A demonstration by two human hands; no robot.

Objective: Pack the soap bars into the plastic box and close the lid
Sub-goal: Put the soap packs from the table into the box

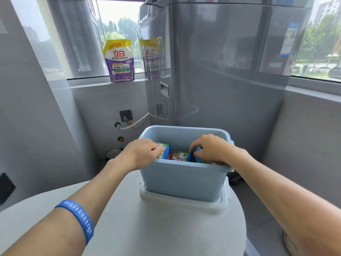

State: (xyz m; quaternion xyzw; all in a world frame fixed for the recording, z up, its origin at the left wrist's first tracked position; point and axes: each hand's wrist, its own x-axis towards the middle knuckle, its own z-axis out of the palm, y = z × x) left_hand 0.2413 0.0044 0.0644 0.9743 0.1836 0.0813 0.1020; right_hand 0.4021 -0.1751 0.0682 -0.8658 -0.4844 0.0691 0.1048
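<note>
A light blue plastic box (184,180) stands open on a round white table, resting on its white lid (184,204), which lies flat under it. Several wrapped soap bars (180,156) in green, yellow and blue packets sit inside. My left hand (142,154) reaches over the box's left rim with its fingers closed on a green-and-blue soap bar (164,149). My right hand (212,148) is inside the right half, its fingers curled on a blue-edged soap bar (197,157). How deep the bars are stacked is hidden by the near wall.
The round white table (120,218) ends just right of the box. A tall grey appliance (221,71) rises behind. A purple detergent pouch (119,60) stands on the windowsill. A wall socket and hose (129,121) are low on the back wall.
</note>
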